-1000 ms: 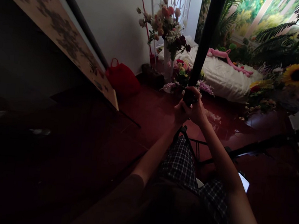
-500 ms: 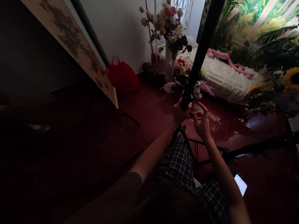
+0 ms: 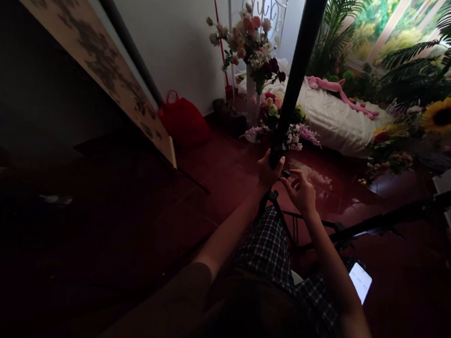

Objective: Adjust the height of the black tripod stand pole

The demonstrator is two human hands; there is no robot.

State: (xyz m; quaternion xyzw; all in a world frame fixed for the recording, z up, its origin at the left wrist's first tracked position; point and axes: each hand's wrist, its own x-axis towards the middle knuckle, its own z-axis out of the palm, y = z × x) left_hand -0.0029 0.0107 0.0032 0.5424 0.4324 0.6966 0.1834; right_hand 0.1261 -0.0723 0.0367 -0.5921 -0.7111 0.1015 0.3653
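Note:
A thick black pole rises from a black stand in front of me, leaning slightly to the right at its top. My left hand is wrapped round the pole near its lower end. On the pole's right side sits a small dark knob. The fingers of my right hand are closed on this knob, thumb and index together. Below the hands, the stand's legs spread between my knees.
A second black pole slants across the right. A lit phone lies beside my right forearm. Ahead are vases of flowers and a white-covered bed. A red bag and a leaning patterned panel stand left.
My right hand's raised fingers have curled down and closed at the knob. The pole and my left hand have shifted slightly to the left in view.

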